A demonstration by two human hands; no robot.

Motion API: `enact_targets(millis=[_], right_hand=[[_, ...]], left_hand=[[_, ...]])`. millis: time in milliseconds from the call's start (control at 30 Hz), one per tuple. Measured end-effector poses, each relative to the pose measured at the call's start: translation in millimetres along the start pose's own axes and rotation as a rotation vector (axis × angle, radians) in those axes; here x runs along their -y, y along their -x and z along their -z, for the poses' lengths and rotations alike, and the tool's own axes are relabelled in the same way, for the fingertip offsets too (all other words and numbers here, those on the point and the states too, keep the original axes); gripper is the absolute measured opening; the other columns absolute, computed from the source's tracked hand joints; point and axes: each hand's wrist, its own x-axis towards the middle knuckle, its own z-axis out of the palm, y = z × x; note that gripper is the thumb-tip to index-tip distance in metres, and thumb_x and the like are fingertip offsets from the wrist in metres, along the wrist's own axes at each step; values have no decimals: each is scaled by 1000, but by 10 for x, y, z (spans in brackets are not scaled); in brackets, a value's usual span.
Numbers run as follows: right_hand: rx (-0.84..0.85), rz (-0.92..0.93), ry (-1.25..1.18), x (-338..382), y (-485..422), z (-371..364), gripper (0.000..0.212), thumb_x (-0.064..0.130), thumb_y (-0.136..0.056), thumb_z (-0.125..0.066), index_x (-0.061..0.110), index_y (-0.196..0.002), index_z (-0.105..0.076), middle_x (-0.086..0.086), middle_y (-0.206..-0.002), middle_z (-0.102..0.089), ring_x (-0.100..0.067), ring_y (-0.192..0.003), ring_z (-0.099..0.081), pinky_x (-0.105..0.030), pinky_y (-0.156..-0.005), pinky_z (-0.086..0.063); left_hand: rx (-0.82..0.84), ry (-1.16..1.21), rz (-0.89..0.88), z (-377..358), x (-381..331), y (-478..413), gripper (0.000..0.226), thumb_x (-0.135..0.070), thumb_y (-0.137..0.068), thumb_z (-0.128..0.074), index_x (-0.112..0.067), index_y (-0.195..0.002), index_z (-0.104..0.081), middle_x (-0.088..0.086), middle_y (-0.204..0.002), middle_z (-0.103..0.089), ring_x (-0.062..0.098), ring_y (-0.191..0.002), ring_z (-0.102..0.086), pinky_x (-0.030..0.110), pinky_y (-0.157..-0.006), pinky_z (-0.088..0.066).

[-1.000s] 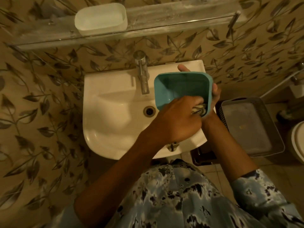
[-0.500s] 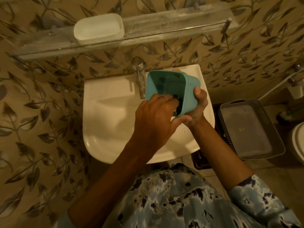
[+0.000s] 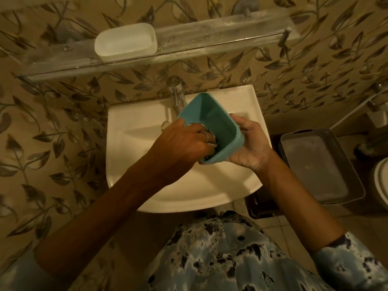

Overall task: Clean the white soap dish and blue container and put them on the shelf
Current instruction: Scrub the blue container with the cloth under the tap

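The blue container [image 3: 218, 124] is held tilted over the white sink [image 3: 147, 164], its opening turned up and to the left. My right hand [image 3: 249, 148] grips its outer wall from the right and below. My left hand [image 3: 184, 141] reaches into the container with a light cloth [image 3: 204, 127] bunched under the fingers against the inner wall. The white soap dish [image 3: 126, 42] rests on the glass shelf [image 3: 220, 36] above the sink, left of centre.
A chrome tap [image 3: 176, 93] rises at the back of the sink, just behind the container. A grey lidded basket [image 3: 315, 164] stands to the right on the floor. A toilet edge [image 3: 381, 181] shows at far right. Leaf-patterned tiles cover the wall.
The container has turned in my right hand, so its opening now faces up-left. My left hand has shifted with the cloth from the right inner side to the left inner wall.
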Motion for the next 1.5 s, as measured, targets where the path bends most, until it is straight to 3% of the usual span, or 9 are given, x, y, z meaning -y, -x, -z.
enact_targets(millis=[200,300,400,500,700,900,1100,1367,1500], right_hand=[[-110,159,-56,-134,-107,-40,45,33,-65,-45,9,-97,-64,-10,-83,-62,-22,-75,-59,-30,-68,-46],[-72,262,-94,-221,-178,-9,51,36,-61,-47,9,-102,-63,-9,-83,-63,-22,-77,-59,-28,-65,-49],[-16,384,-116,-248,-243,61,63,37,-48,-66,8,-104,-62,-9,-82,-65,-22,-76,-62,-26,-64,-53],[26,442,-114,-294,-295,138,73,38,-36,-77,8,-100,-64,-8,-78,-67,-21,-72,-65,-24,-62,-53],[59,540,-38,-289,-340,154,58,44,-37,-78,16,-88,-75,-4,-75,-70,-15,-70,-66,-22,-58,-53],[142,563,41,-127,-299,168,58,46,-42,-79,20,-93,-74,-2,-81,-70,-14,-76,-66,-23,-60,-53],[165,589,-81,-18,-339,113,55,36,-41,-79,10,-88,-73,-6,-78,-70,-18,-74,-67,-23,-61,-54],[69,644,-106,-92,-319,120,36,40,-40,-76,14,-66,-75,0,-61,-67,-11,-59,-65,-16,-52,-50],[14,652,-166,-129,-313,168,27,36,-47,-67,14,-60,-74,-1,-59,-67,-12,-60,-66,-17,-55,-52]], left_hand=[[14,33,259,-7,-163,-98,39,-9,-54,-85,-14,-92,-74,8,-96,-72,28,-92,-67,34,-67,-49],[85,68,349,-30,-290,-90,50,-3,-71,-72,-10,-119,-62,11,-126,-59,31,-119,-52,40,-88,-45],[19,300,368,-112,-415,19,49,2,-49,-70,3,-97,-67,20,-93,-68,40,-84,-65,44,-68,-56],[26,620,555,-141,-457,-4,52,-16,-65,-58,-7,-116,-60,11,-102,-65,31,-92,-61,33,-79,-49],[13,1186,671,-69,-400,-155,45,8,-71,-63,-11,-113,-64,-2,-90,-67,1,-73,-61,8,-58,-48],[101,583,509,-184,-314,-70,56,-4,-74,-64,-20,-127,-54,3,-124,-59,23,-113,-54,37,-94,-45],[107,185,435,-48,-400,-170,60,-2,-83,-57,-21,-138,-41,0,-146,-41,20,-136,-32,37,-99,-32],[-16,948,673,108,-539,-286,39,1,-67,-61,-15,-103,-65,2,-93,-69,19,-85,-65,34,-73,-57],[-43,1309,769,160,-467,-251,54,9,-74,-60,-17,-121,-61,-7,-89,-65,4,-80,-61,17,-69,-52]])
